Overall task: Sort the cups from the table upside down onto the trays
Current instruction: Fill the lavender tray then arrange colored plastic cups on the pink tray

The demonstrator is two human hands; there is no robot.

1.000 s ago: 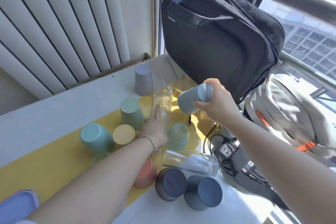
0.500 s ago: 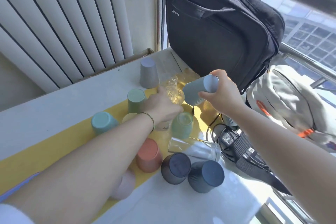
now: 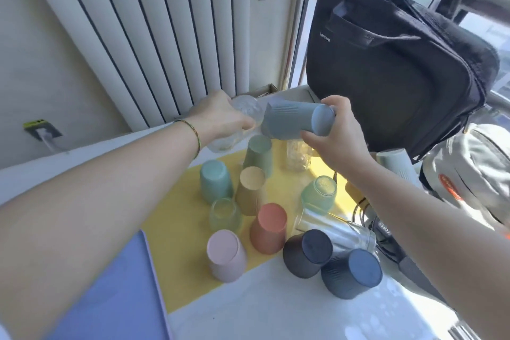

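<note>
My right hand (image 3: 332,135) grips a grey-blue ribbed cup (image 3: 292,121), held on its side above the table, mouth toward the left. My left hand (image 3: 220,116) holds a clear textured glass (image 3: 245,110), lifted and tilted, right beside that cup. Several cups stand upside down on the yellow tray (image 3: 176,218): a teal one (image 3: 214,181), a tan one (image 3: 249,189), a green one (image 3: 258,154), an orange one (image 3: 269,228) and a pink one (image 3: 226,255). Another clear textured glass (image 3: 296,154) stands behind them.
Two dark navy cups (image 3: 307,254) (image 3: 352,273) stand upside down on the white table. A clear glass (image 3: 336,232) lies on its side. A purple tray (image 3: 110,298) is at lower left. A black laptop bag (image 3: 392,63), a backpack (image 3: 469,174) and cables (image 3: 383,232) crowd the right.
My left hand has lifted the clear glass off the tray and raised it toward the back. My right hand has turned the grey-blue cup closer to horizontal. The camera view has tilted up.
</note>
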